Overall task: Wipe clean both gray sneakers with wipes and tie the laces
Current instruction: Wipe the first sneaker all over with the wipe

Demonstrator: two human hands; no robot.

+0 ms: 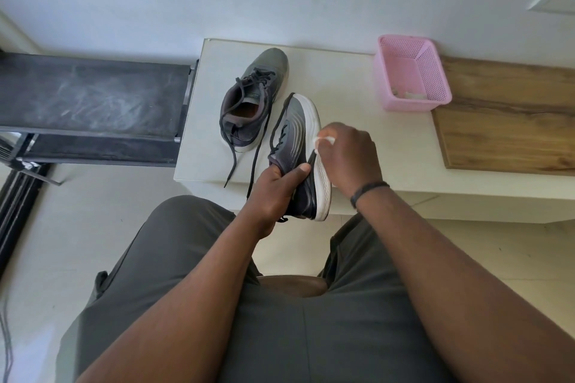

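My left hand [275, 193] grips one gray sneaker [295, 130] at its heel end and holds it tipped on its side over the front edge of the white table [357, 134], white sole facing right. My right hand [345, 154] pinches a white wipe [325, 140] against the sole's edge. The other gray sneaker [252, 96] stands upright on the table to the left. Its dark laces hang loose over the table edge.
A pink perforated basket [410, 71] with a few white scraps inside sits at the back right of the table. A wooden board [510, 115] lies to its right. A dark bench [90, 96] stands to the left. My lap in gray trousers fills the foreground.
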